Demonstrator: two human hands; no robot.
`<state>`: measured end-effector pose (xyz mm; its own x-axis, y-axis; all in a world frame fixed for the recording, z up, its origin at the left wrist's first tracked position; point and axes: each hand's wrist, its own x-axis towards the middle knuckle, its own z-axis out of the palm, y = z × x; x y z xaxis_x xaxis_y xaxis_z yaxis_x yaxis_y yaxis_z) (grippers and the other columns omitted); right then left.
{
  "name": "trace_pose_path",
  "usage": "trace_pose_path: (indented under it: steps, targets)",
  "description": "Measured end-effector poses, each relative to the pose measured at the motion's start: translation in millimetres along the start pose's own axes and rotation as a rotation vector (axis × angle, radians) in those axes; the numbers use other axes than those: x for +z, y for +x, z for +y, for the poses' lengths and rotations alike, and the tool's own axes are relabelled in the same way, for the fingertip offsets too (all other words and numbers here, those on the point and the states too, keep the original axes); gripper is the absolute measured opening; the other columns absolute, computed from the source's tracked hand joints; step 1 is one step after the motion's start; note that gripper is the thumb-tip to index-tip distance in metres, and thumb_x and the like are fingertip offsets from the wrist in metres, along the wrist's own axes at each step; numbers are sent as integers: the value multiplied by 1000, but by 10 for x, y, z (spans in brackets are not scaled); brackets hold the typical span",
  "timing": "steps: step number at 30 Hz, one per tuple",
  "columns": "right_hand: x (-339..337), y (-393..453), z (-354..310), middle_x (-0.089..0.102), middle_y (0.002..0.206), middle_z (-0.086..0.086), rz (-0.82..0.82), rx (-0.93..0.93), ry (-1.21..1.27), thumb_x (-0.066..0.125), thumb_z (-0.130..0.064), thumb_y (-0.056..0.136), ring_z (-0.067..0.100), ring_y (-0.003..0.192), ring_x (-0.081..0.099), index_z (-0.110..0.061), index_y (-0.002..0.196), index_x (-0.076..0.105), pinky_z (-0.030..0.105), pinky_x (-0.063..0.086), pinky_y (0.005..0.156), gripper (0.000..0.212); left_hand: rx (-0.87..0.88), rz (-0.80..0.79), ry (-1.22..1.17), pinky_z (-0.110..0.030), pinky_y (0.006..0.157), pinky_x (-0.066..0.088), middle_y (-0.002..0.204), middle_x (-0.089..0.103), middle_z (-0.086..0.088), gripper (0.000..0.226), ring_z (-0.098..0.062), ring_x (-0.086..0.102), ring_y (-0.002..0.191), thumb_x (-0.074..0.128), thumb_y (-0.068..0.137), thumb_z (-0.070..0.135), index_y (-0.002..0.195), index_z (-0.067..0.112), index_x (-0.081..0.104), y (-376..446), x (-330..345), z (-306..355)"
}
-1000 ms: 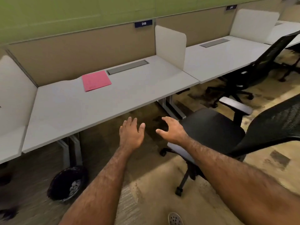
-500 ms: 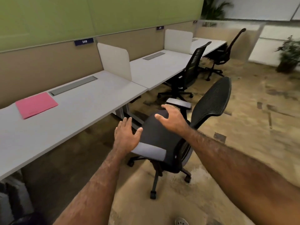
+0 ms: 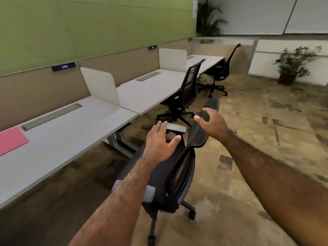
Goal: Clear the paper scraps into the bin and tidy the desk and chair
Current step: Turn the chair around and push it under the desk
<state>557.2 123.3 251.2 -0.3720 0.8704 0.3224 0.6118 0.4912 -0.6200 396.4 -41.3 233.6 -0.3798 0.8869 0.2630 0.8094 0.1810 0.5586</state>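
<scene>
A black mesh-backed office chair (image 3: 179, 176) with grey armrests stands on the carpet, pulled out from the white desk (image 3: 71, 132) and turned side-on. My left hand (image 3: 159, 142) hovers open above its seat, fingers spread. My right hand (image 3: 211, 121) reaches over the top of the mesh backrest, fingers apart, close to it; I cannot tell whether it touches. A pink sheet (image 3: 10, 139) lies flat on the desk at the far left. No bin or paper scraps are in view.
A second black chair (image 3: 184, 93) sits at the neighbouring desk and a third (image 3: 221, 71) farther back. White dividers (image 3: 101, 84) separate the desks. A potted plant (image 3: 291, 68) stands at the far right. Open carpet lies to the right of my arms.
My view has swung right, so the bin has left the frame and the pink sheet slid to the left edge. Both hands have moved toward the chair; the right hand has risen to the backrest.
</scene>
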Motion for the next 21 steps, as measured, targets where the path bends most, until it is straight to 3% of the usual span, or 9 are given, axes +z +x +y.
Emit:
trace_pose_path:
  steps: [8,13,17,19,21]
  targets:
    - [-58,853,1010,45,146,13,-89,18,-58,49,-57,89,25,136,38,-10,138,45,35,27,111,69,-17,-142,22,-43,119,20,161,15,-8,96,-21,15,147,53,83,67,152,13,14,788,773,743]
    - [80,1320,1431,27,156,13,-231,16,-109,40,-68,87,24,145,21,-15,145,36,37,17,117,79,-162,-277,133,-47,106,40,157,26,-4,105,-25,39,136,53,76,73,152,16,9,1027,1230,932]
    - [255,1552,1516,18,160,12,-301,15,-146,37,-69,87,28,147,14,-17,147,33,40,12,119,80,-220,-271,215,-45,93,51,133,53,-5,87,-27,56,115,60,80,55,149,19,21,1030,1309,939]
    - [333,1628,1508,14,160,12,-313,11,-173,35,-70,88,31,147,10,-16,147,33,42,9,120,80,-195,-231,236,-42,81,56,112,63,-3,64,-26,63,99,60,79,49,133,22,40,1020,1256,927]
    - [399,1666,1503,11,161,12,-310,5,-205,33,-71,87,33,147,6,-17,147,33,43,5,119,81,-170,-226,246,-38,73,57,101,66,-1,52,-24,65,88,60,79,46,124,24,47,977,1200,912]
